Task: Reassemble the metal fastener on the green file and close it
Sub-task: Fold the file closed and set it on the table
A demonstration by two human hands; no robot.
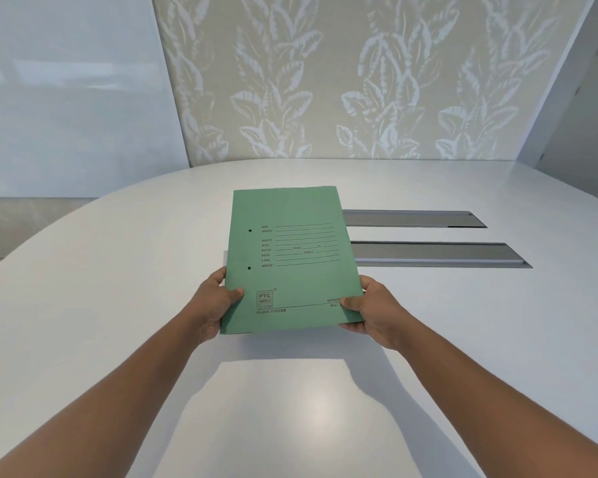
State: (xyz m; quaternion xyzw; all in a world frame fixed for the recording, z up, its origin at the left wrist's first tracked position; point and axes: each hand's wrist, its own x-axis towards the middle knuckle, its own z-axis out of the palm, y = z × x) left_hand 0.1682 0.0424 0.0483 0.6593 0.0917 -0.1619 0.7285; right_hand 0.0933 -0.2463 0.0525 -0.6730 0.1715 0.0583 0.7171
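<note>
The green file (290, 257) is closed, front cover up, and held a little above the white table, casting a shadow below it. Printed form lines and a logo show on the cover, and two small punched holes sit near its left edge. My left hand (218, 301) grips the lower left corner, thumb on top. My right hand (370, 312) grips the lower right corner in the same way. The metal fastener is not visible; the inside of the file is hidden.
The white oval table (118, 305) spreads all around the file. Two long grey recessed slots (428, 253) lie in the tabletop to the right of the file. A leaf-patterned wall panel (325, 81) stands behind the table's far edge.
</note>
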